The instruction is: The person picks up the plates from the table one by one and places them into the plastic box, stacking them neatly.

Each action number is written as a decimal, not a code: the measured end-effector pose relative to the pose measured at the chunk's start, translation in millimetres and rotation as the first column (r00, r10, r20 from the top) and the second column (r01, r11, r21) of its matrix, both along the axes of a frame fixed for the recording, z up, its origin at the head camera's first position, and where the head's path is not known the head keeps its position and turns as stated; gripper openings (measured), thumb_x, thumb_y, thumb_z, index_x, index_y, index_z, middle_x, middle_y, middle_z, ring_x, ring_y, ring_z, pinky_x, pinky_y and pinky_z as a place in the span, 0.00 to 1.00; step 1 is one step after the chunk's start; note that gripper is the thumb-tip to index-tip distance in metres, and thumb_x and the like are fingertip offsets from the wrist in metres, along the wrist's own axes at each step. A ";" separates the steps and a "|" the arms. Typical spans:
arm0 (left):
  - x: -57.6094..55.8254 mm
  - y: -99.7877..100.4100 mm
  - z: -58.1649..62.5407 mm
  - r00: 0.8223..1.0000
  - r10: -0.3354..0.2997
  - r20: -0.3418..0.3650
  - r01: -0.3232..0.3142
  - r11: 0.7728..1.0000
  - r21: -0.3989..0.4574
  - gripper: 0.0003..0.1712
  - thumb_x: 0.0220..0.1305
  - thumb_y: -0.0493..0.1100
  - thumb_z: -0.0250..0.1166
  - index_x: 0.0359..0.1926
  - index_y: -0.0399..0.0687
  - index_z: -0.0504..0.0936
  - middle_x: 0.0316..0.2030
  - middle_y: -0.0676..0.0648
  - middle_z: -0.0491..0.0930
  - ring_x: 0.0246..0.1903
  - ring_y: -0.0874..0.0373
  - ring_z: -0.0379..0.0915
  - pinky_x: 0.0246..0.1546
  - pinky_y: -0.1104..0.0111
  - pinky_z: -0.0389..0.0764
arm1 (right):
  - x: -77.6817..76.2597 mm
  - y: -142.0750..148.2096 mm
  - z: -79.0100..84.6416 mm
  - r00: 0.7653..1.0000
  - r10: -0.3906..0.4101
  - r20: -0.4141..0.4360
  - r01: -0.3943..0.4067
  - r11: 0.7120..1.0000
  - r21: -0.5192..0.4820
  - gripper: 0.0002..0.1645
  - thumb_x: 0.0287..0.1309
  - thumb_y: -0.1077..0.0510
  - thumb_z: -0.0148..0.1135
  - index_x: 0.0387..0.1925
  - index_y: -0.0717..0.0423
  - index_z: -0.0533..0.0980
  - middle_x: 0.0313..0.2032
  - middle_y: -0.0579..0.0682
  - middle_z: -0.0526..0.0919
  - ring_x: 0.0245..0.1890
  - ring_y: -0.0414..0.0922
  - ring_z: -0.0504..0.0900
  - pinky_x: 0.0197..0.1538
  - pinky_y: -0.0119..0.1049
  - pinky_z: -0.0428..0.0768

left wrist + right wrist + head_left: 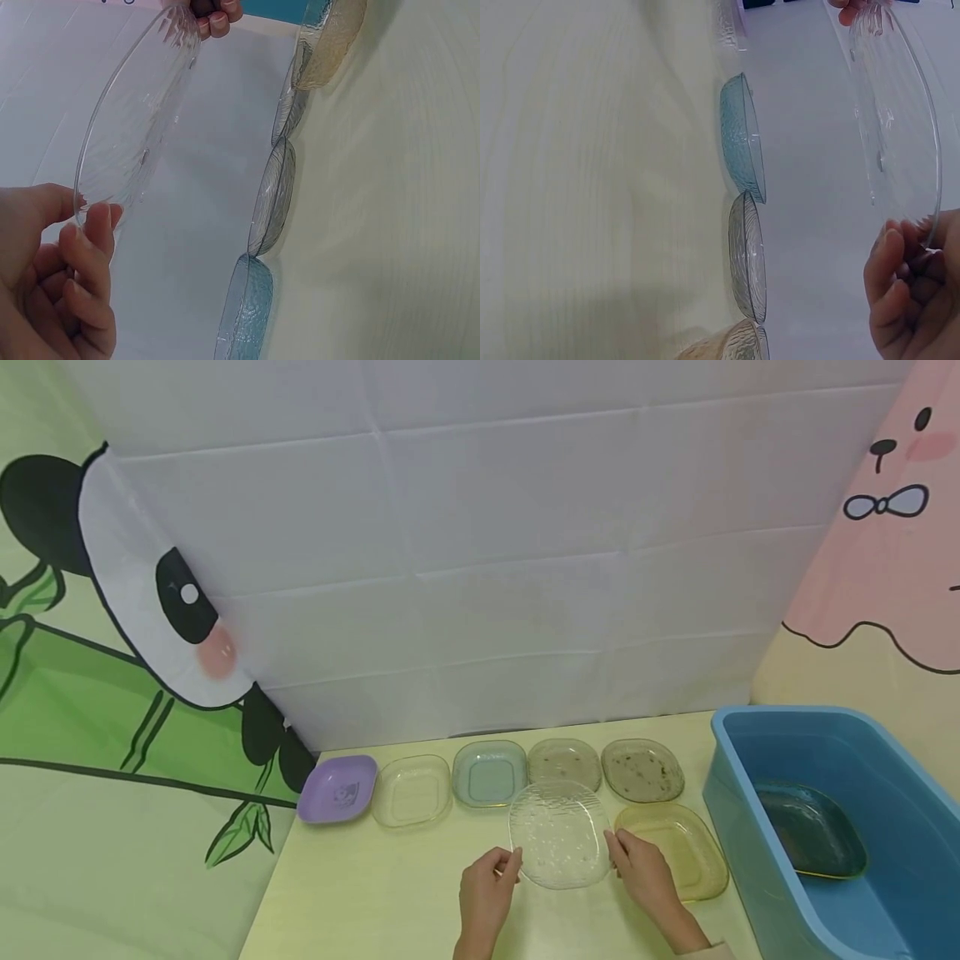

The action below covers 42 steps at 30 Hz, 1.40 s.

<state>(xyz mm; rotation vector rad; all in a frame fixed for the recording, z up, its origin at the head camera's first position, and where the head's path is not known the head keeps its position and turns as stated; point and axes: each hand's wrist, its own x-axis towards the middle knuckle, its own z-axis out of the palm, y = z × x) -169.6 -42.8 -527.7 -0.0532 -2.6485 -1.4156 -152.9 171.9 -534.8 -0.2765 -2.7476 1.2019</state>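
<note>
A clear plate with a rippled surface is held up over the table between both hands. My left hand pinches its left rim between thumb and fingers. On the opposite rim, my right hand grips it the same way. Both wrist views show the clear plate raised above the table, apart from the other dishes. Just behind it in the head view lie a light blue plate and a greyish clear plate. A yellow plate lies beside my right hand, partly covered by it.
Along the back of the table stand a purple plate, a pale clear plate and a dark-spotted grey plate. At the right, a tall blue tub contains a dark teal plate. A white curtain hangs behind.
</note>
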 end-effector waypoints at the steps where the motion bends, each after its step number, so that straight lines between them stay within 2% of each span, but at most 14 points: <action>1: -0.2 -0.2 0.1 1.000 -0.001 0.001 0.001 1.000 0.001 0.15 0.58 0.53 0.62 0.19 0.53 0.79 0.13 0.58 0.77 0.13 0.75 0.60 0.16 0.77 0.62 | 0.0 0.0 0.4 1.000 0.000 -0.001 0.000 1.000 0.002 0.23 0.67 0.49 0.46 0.17 0.52 0.66 0.13 0.42 0.70 0.14 0.34 0.64 0.18 0.28 0.62; 10: 0.0 -3.5 0.2 1.000 0.001 0.007 -0.001 1.000 -0.010 0.17 0.60 0.53 0.60 0.20 0.51 0.80 0.13 0.58 0.76 0.12 0.74 0.59 0.16 0.76 0.62 | -2.1 3.9 4.4 1.000 -0.006 -0.014 0.006 0.999 0.037 0.23 0.68 0.49 0.45 0.17 0.52 0.67 0.13 0.42 0.69 0.13 0.35 0.64 0.18 0.28 0.62; 17: 3.1 -9.7 -3.3 1.000 -0.001 0.031 0.001 1.000 0.002 0.17 0.61 0.53 0.60 0.22 0.49 0.81 0.14 0.58 0.76 0.12 0.74 0.59 0.16 0.77 0.62 | -8.4 12.4 12.1 0.992 0.000 -0.128 0.017 0.990 0.137 0.23 0.67 0.52 0.47 0.15 0.52 0.64 0.12 0.41 0.66 0.13 0.35 0.60 0.18 0.28 0.59; 20: 5.4 -12.4 -5.1 0.999 -0.004 0.034 0.004 1.000 0.007 0.17 0.61 0.53 0.60 0.22 0.48 0.81 0.14 0.57 0.76 0.12 0.73 0.59 0.16 0.77 0.62 | -12.1 16.9 20.4 0.984 0.016 -0.180 0.018 0.983 0.185 0.22 0.67 0.54 0.47 0.15 0.53 0.64 0.12 0.42 0.65 0.13 0.36 0.59 0.18 0.28 0.59; 25: 6.7 -15.8 -9.2 0.999 -0.003 0.034 0.003 1.000 -0.007 0.16 0.61 0.52 0.60 0.22 0.49 0.80 0.14 0.58 0.76 0.12 0.73 0.59 0.15 0.77 0.62 | -20.6 26.4 39.6 0.976 0.021 -0.217 0.036 0.966 0.255 0.21 0.67 0.55 0.48 0.17 0.54 0.64 0.12 0.43 0.62 0.14 0.38 0.58 0.19 0.30 0.58; 31: 5.6 -17.5 -12.0 0.998 0.005 0.061 -0.004 1.000 -0.015 0.16 0.61 0.51 0.60 0.22 0.48 0.80 0.14 0.58 0.75 0.12 0.72 0.60 0.15 0.77 0.63 | -31.1 37.4 71.6 0.969 0.028 -0.247 0.045 0.957 0.286 0.22 0.68 0.54 0.46 0.17 0.54 0.61 0.12 0.45 0.58 0.14 0.40 0.56 0.19 0.32 0.56; 33: 5.6 -17.5 -12.5 0.998 0.005 0.059 -0.004 1.000 -0.015 0.16 0.61 0.51 0.60 0.22 0.48 0.80 0.14 0.58 0.75 0.12 0.72 0.60 0.15 0.77 0.63 | -34.0 39.7 83.5 0.960 0.037 -0.279 0.048 0.955 0.293 0.21 0.68 0.54 0.46 0.17 0.54 0.62 0.13 0.45 0.58 0.13 0.40 0.55 0.19 0.32 0.56; 36: 6.2 -17.7 -12.8 0.999 0.002 0.054 -0.001 1.000 -0.011 0.16 0.61 0.51 0.60 0.22 0.48 0.80 0.14 0.58 0.75 0.12 0.72 0.60 0.15 0.76 0.63 | -38.8 42.6 100.2 0.932 0.040 -0.360 0.079 0.948 0.309 0.21 0.67 0.55 0.48 0.16 0.54 0.62 0.12 0.45 0.58 0.12 0.39 0.54 0.19 0.32 0.55; 42: 7.5 -18.7 -13.0 0.998 -0.008 0.062 0.009 1.000 -0.012 0.16 0.61 0.51 0.60 0.22 0.47 0.80 0.14 0.58 0.75 0.12 0.72 0.59 0.15 0.76 0.63 | -46.8 48.6 131.7 0.855 0.054 -0.516 0.146 0.930 0.339 0.21 0.64 0.59 0.52 0.14 0.53 0.61 0.10 0.44 0.57 0.10 0.36 0.49 0.16 0.30 0.52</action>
